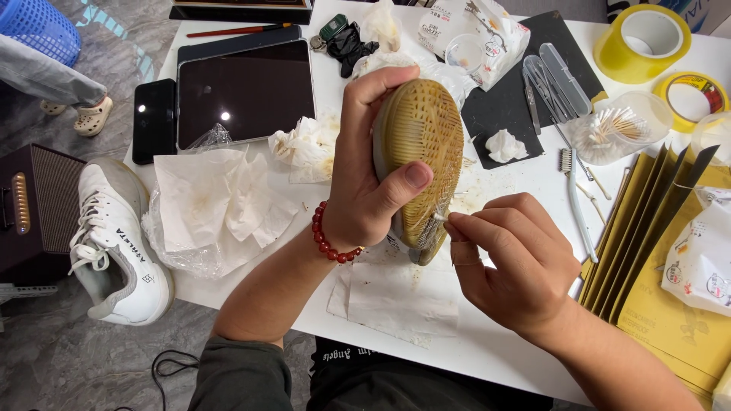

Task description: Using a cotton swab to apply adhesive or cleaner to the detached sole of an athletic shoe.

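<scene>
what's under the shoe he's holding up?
Under the shoe, held sole-up by the left hand, lies a stained paper towel on the white table. The right hand and shoe cover the rest.

Shoe: upper hidden behind yellowed sole and left hand; heel end covered by right hand.
Small white tool: pinched in right fingertips, too small to identify.
Blue basket: cut off by top-left corner.
Yellow tape roll: top clipped by upper edge.
Yellow folders: cut by right edge, partly under white packet.
Dark box: cut by left edge.
Cotton swabs in clear tub: count unreadable.
</scene>
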